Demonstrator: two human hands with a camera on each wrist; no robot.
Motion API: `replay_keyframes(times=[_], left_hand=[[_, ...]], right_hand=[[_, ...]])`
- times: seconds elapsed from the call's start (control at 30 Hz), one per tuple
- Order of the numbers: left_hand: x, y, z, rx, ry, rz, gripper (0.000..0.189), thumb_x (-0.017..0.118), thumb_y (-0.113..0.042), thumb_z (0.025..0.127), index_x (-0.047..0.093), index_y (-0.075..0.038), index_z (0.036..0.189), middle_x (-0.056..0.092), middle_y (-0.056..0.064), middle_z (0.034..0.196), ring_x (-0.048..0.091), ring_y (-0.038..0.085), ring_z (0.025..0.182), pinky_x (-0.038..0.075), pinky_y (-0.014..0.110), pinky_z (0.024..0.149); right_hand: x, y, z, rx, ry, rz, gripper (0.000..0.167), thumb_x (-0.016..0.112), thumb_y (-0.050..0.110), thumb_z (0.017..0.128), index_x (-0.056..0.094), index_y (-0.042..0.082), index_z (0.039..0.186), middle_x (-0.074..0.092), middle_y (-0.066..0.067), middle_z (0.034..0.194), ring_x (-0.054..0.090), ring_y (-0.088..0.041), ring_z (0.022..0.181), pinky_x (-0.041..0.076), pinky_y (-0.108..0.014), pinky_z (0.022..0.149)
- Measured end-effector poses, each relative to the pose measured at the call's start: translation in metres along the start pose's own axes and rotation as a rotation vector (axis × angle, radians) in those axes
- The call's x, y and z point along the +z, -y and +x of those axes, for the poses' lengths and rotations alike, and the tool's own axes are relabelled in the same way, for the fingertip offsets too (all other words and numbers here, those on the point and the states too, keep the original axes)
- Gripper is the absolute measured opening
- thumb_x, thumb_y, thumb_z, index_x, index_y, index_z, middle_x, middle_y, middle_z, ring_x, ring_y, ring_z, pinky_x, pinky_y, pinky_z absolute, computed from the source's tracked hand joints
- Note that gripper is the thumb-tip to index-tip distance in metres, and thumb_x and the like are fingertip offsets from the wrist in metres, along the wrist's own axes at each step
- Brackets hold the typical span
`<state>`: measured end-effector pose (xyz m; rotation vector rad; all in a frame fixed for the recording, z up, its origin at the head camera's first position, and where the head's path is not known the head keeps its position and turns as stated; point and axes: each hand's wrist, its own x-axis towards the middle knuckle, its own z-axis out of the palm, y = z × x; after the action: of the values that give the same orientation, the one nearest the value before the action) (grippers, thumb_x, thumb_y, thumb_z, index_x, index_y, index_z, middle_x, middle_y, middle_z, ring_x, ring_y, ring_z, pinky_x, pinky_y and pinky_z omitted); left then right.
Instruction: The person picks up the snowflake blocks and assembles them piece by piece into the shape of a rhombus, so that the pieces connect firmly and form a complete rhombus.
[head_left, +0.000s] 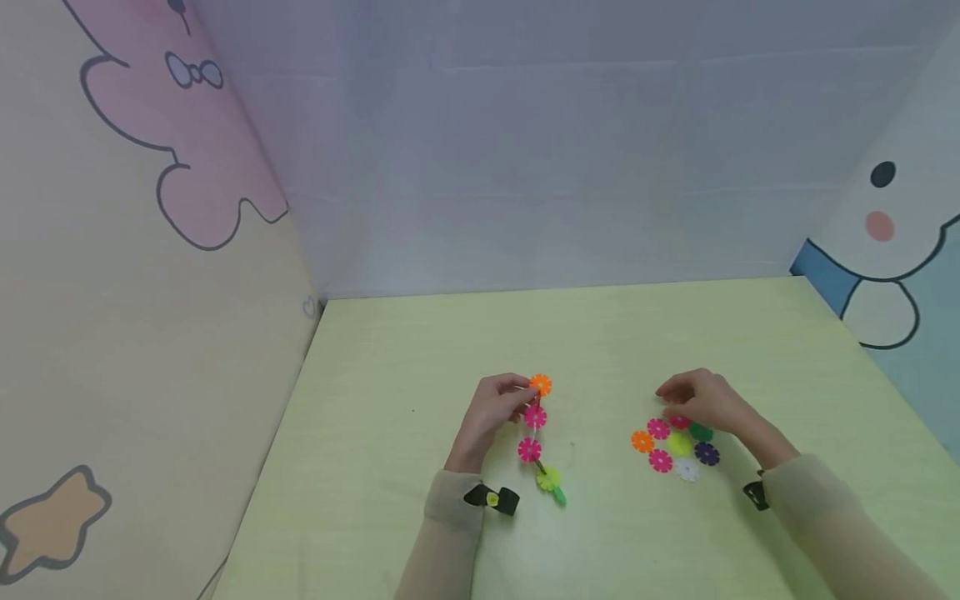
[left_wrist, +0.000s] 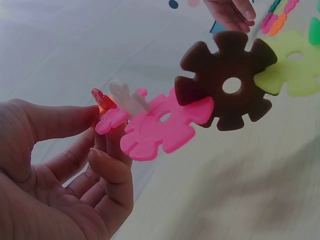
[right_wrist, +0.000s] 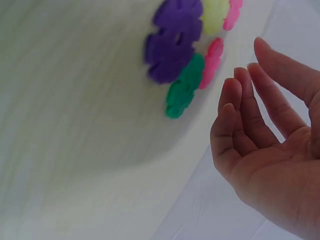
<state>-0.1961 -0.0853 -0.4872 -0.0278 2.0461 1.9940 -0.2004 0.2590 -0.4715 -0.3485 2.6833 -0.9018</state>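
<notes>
My left hand pinches the far end of a chain of interlocking flower-shaped plastic discs between thumb and fingers. In the left wrist view, a red-orange piece sits at the fingertips, followed by pink discs with a white one between them. Beyond those come a dark brown disc, a yellow-green one and a green one at the edge. My right hand hovers over the far side of a cluster of loose discs. Its fingers are loosely bent with nothing between them in the right wrist view.
The loose cluster on the pale table includes an orange disc, a white disc, a purple disc, a green disc, a yellow disc and several pink ones. A plain wall hanging rises behind the table.
</notes>
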Motion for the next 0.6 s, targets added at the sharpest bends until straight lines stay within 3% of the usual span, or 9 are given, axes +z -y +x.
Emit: replay_keyframes(times=[0.27,0.6], left_hand=[[-0.002,0.0,0.0,-0.02,-0.004,0.003,0.012,0.071,-0.016,0.087,0.071,-0.006,0.093,0.069,0.007,0.083,0.061,0.018,0.068,0.046,0.025,0.056],[-0.002,0.0,0.002,-0.043,-0.023,0.001,0.015,0.071,-0.02,0.087,0.071,-0.006,0.091,0.068,0.008,0.081,0.061,0.018,0.065,0.046,0.025,0.056]], right_hand=[[0.0,-0.016,-0.012,0.05,0.001,-0.059,0.039,0.082,0.021,0.075,0.069,-0.001,0.104,0.064,-0.008,0.094,0.054,-0.023,0.081,0.049,-0.039,0.072],[0.001,-0.023,-0.013,0.068,-0.023,-0.088,0.034,0.083,0.022,0.074,0.068,0.001,0.096,0.061,-0.003,0.086,0.052,-0.022,0.077,0.047,-0.036,0.068]])
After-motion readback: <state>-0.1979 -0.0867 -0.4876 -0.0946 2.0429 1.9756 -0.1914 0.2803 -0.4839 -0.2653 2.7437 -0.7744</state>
